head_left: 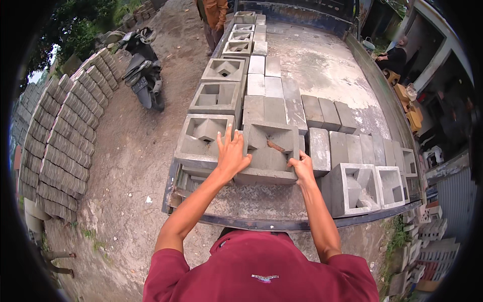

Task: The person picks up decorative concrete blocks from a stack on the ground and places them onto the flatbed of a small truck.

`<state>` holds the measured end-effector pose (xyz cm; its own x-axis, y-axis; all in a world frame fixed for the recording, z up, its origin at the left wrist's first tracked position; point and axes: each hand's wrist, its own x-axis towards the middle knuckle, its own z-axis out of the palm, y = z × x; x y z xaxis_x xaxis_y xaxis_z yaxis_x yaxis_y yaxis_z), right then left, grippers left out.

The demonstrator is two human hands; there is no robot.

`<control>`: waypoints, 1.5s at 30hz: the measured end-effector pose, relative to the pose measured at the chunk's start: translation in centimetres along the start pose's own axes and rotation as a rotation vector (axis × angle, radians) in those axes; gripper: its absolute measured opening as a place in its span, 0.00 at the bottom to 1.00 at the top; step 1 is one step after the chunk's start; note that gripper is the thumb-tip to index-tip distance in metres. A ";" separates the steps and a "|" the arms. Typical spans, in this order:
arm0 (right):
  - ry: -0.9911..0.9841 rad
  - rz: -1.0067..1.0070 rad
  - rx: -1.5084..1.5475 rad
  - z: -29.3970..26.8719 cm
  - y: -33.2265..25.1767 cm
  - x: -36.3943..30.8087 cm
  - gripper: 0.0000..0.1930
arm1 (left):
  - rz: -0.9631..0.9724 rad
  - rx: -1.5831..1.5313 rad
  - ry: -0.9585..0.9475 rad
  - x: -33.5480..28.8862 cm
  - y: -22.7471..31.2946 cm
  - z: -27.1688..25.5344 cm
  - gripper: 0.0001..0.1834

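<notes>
A hollow grey concrete block (pixel 269 172) with a square recessed opening sits near the truck bed's rear edge, in front of me. A brown scrap (pixel 275 146) lies in its recess. My right hand (pixel 303 168) grips the block's right side, thumb over the rim and fingers down the outer wall. My left hand (pixel 232 155) lies with fingers stretched and spread across the seam between this block and a similar hollow block (pixel 188 146) on the left. The left thumb rests against the held block's left rim.
The truck bed (pixel 322 55) carries a left row of hollow blocks, several solid blocks (pixel 274 108) and more hollow blocks (pixel 356 189) at right. A parked motorbike (pixel 143 75) and stacked tiles (pixel 75 121) stand left. One person (pixel 214 17) stands beside the truck; another (pixel 395 58) sits right.
</notes>
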<state>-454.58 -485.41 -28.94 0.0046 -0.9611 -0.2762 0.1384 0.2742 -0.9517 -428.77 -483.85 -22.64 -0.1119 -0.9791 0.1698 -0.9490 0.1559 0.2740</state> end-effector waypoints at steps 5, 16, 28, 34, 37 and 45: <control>-0.002 -0.043 0.020 2.5 0.0 2.3 0.28 | -0.018 0.071 -0.061 1.9 -2.6 0.8 0.43; 0.040 0.016 -0.016 4.0 1.4 4.1 0.31 | -0.137 -0.028 -0.048 2.9 -3.4 -0.1 0.64; -0.023 0.016 -0.012 4.5 0.5 2.3 0.26 | -0.212 0.045 -0.205 1.1 -4.6 1.6 0.55; 0.068 -0.198 -0.310 4.1 2.0 3.4 0.24 | -0.180 0.039 -0.231 1.6 -4.3 1.9 0.50; 0.112 -0.243 -0.410 4.6 1.2 3.4 0.23 | -0.193 0.036 -0.208 1.7 -4.7 2.2 0.50; 0.275 -0.358 -0.296 4.3 2.7 2.7 0.26 | -0.029 -0.076 0.079 -3.5 -4.2 2.3 0.34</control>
<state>-449.89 -487.39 -31.66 -0.2564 -0.9628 0.0856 -0.2011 -0.0335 -0.9790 -425.13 -481.41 -26.58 -0.0588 -0.9705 0.2339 -0.9261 0.1405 0.3501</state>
